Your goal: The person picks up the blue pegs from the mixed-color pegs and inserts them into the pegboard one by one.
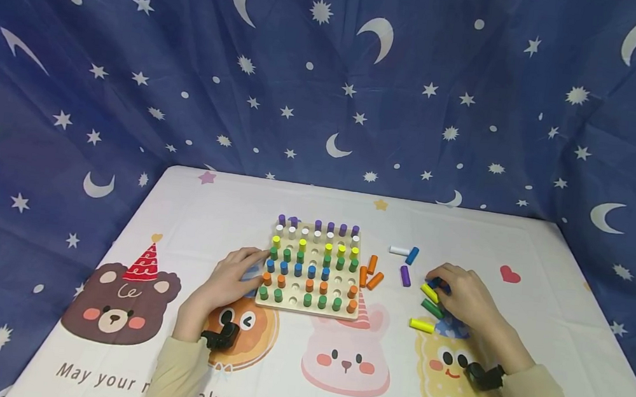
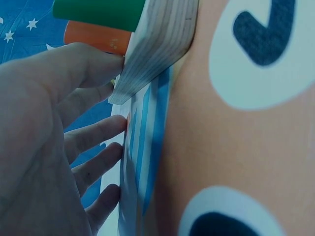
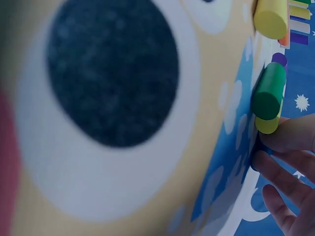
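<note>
A wooden pegboard (image 1: 307,312) stands mid-table, filled with rows of purple, white, yellow, green, blue and orange pegs and some bare holes. My left hand (image 1: 235,277) rests at its left side; in the left wrist view the thumb (image 2: 93,64) touches the board's edge near an orange peg (image 2: 96,37), the other fingers extended and spread. Over at the right, my right hand (image 1: 466,296) has its fingers curled down around a blue peg (image 1: 444,286), mostly hidden by them. Right beside it lie a yellow peg (image 1: 430,292) and a green peg (image 1: 432,308).
Between board and right hand lie loose pegs: several orange ones (image 1: 375,281), a purple one (image 1: 405,276), a white one (image 1: 399,251) and another blue one (image 1: 413,255). A second yellow peg (image 1: 422,325) lies nearer me. A starry blue curtain (image 1: 328,97) hangs behind the printed tablecloth (image 1: 458,231).
</note>
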